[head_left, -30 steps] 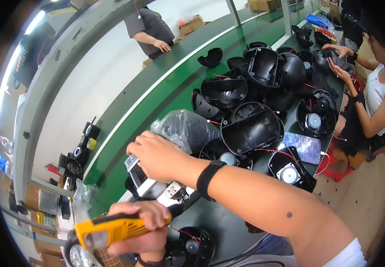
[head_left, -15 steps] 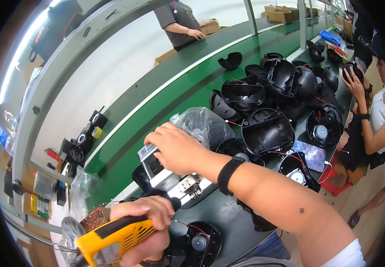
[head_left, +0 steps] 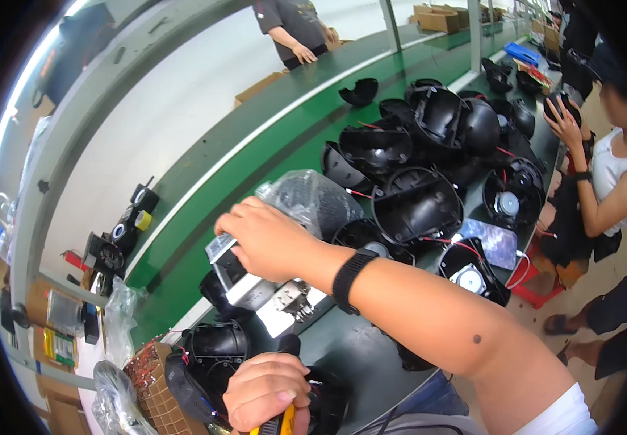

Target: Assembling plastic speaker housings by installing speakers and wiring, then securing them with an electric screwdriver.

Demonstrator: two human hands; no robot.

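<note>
My left hand (head_left: 268,391) is closed round a yellow-and-black power tool (head_left: 278,422) at the lower middle; its dark nose (head_left: 289,345) points up toward a white boxy device. Most of the tool is hidden by the hand and the frame's edge. Over the top of that white boxy device (head_left: 249,291), my right hand (head_left: 266,243) is curled, thumb on the near side. The device carries a label on top and a silver metal fitting (head_left: 293,299) on its front. Just behind the right hand lies a dark rounded part in clear plastic wrap (head_left: 313,201).
Black plastic shells (head_left: 418,203), some with speakers and red wires, are heaped to the right. A phone (head_left: 488,244) on a white cable lies near the bench edge. A divided cardboard box (head_left: 152,384) stands at lower left. One person stands across the green bench (head_left: 284,138), another works at right.
My left hand has swung the yellow tool down and right, turning it from sideways to nearly upright. The right hand keeps its hold on the device. The whole view has shifted slightly.
</note>
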